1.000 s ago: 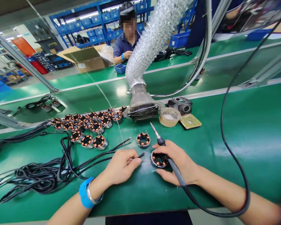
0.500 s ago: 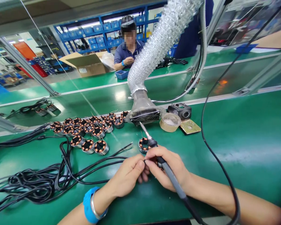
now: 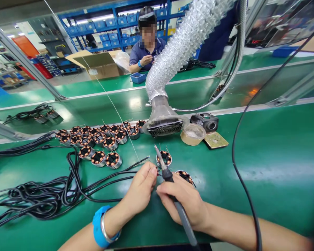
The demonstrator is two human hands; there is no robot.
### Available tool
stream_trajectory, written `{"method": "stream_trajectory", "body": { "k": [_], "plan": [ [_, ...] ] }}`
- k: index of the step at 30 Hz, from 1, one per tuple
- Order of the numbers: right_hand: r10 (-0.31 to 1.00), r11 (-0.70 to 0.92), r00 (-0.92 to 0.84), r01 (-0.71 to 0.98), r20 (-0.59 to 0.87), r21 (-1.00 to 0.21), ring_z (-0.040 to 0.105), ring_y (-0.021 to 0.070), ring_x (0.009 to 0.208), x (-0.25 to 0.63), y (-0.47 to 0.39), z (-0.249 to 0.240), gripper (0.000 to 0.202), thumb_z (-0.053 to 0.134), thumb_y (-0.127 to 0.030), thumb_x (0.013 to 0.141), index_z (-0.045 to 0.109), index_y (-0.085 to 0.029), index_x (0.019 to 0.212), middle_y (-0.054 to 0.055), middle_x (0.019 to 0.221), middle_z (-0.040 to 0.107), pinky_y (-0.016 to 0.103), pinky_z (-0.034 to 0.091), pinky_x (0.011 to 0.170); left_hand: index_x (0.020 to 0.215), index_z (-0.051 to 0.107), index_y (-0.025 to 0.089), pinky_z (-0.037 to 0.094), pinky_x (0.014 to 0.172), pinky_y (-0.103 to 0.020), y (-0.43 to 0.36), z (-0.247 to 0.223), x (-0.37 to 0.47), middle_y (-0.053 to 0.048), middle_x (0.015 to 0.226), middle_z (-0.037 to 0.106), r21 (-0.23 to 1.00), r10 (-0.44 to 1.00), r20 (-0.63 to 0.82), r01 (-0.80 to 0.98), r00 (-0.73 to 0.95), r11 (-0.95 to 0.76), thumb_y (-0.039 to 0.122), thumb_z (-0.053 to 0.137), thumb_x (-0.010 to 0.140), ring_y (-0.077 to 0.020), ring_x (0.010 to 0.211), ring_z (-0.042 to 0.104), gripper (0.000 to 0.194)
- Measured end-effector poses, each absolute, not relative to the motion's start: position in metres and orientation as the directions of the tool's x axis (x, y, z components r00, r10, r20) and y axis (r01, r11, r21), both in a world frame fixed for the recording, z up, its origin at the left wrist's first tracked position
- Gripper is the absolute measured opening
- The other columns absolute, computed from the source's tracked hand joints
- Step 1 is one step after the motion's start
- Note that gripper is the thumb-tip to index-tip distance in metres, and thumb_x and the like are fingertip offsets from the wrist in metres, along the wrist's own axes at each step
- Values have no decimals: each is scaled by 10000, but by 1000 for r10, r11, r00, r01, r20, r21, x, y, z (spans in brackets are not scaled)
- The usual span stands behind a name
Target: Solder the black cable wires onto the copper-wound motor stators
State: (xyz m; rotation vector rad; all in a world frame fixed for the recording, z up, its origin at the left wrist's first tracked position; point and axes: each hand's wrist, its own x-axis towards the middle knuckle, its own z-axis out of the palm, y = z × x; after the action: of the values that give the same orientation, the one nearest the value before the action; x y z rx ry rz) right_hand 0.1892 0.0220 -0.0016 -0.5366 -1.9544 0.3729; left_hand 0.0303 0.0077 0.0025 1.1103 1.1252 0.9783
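My right hand (image 3: 187,198) is closed around a soldering iron (image 3: 166,173), its metal tip pointing up and away. Close by on its left, my left hand (image 3: 140,190) pinches the end of a black cable, with thin wire ends (image 3: 158,171) poking out beyond the fingertips. Behind the iron's tip sits a round motor stator (image 3: 167,158) with copper windings. A second stator (image 3: 184,175) is partly covered by my right hand. Thin solder wire (image 3: 120,118) slants down from above toward my left hand; where it ends is unclear.
Several stators (image 3: 113,159) stand grouped at the back left, beside coiled black cables (image 3: 42,202). A fume extractor hood (image 3: 164,123) hangs over the bench, near a tan round tub (image 3: 192,135) and a soldering iron stand (image 3: 208,123). A co-worker (image 3: 148,48) sits opposite.
My hands have moved slightly apart, and wire ends now show at my left fingertips. The iron's tip has come lower and nearer. The second stator is more visible beside my right hand.
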Motion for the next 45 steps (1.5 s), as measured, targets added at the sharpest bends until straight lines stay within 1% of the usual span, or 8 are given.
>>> {"method": "stream_trajectory", "body": {
  "k": [4, 6, 10, 13, 20, 28, 37, 45],
  "plan": [
    [442, 897, -384, 209, 811, -390, 590, 176, 731, 195, 33, 6, 293, 568, -17, 801, 544, -187, 1039, 61, 835, 641, 329, 516, 663, 801, 444, 196, 363, 646, -251, 6, 9, 23, 19, 748, 457, 944, 967, -109, 329, 231, 28, 418, 370, 999, -129, 692, 399, 307],
    [436, 899, -444, 189, 783, -394, 600, 176, 769, 196, 40, 7, 264, 554, -30, 836, 565, -190, 1047, 56, 840, 660, 340, 519, 724, 861, 469, 201, 383, 707, -275, 4, 10, 23, 5, 801, 518, 915, 953, -106, 403, 283, -18, 361, 351, 1008, -146, 740, 454, 247],
    [476, 876, -458, 166, 751, -453, 484, 139, 590, 201, 50, 4, 185, 524, -65, 874, 607, -196, 974, -14, 627, 578, 271, 454, 592, 851, 459, 207, 364, 673, -282, 2, 12, 26, 12, 787, 528, 848, 936, -153, 529, 316, -40, 349, 369, 999, -152, 715, 476, 225],
    [516, 854, -422, 182, 745, -488, 490, 134, 598, 209, 54, 7, 190, 535, -47, 855, 595, -191, 962, -1, 682, 612, 251, 451, 574, 849, 482, 203, 348, 673, -278, 5, 17, 26, 19, 784, 534, 798, 939, -143, 597, 314, -78, 330, 401, 989, -148, 719, 479, 205],
    [464, 878, -511, 156, 723, -453, 479, 124, 600, 220, 59, 13, 223, 557, -39, 854, 580, -187, 1020, 3, 733, 656, 250, 458, 593, 803, 490, 194, 320, 641, -255, 10, 20, 22, 35, 718, 492, 841, 933, -157, 539, 324, -45, 334, 421, 979, -128, 681, 434, 236],
    [460, 883, -508, 172, 728, -438, 466, 121, 583, 218, 62, 2, 226, 538, -38, 867, 589, -186, 1030, 1, 722, 651, 270, 459, 600, 719, 490, 172, 292, 576, -227, 22, 3, 25, 49, 631, 406, 958, 909, -256, 213, 330, 193, 372, 490, 902, -101, 596, 346, 271],
    [658, 752, -274, 276, 701, -598, 600, 152, 740, 248, 30, 27, 483, 569, -66, 857, 556, -199, 1321, 44, 875, 679, 275, 513, 619, 707, 531, 170, 287, 564, -226, 29, -3, 28, 44, 619, 411, 942, 967, -202, 300, 157, 148, 288, 510, 822, -104, 593, 346, 165],
    [770, 626, -40, 235, 636, -743, 575, 133, 558, 245, 27, 8, 155, 603, -141, 818, 693, -212, 923, 15, 735, 684, 258, 462, 490, 717, 562, 168, 328, 606, -234, 31, -5, 27, 25, 654, 490, 931, 969, -183, 346, 168, 116, 288, 480, 839, -118, 629, 411, 190]
  ]
}}
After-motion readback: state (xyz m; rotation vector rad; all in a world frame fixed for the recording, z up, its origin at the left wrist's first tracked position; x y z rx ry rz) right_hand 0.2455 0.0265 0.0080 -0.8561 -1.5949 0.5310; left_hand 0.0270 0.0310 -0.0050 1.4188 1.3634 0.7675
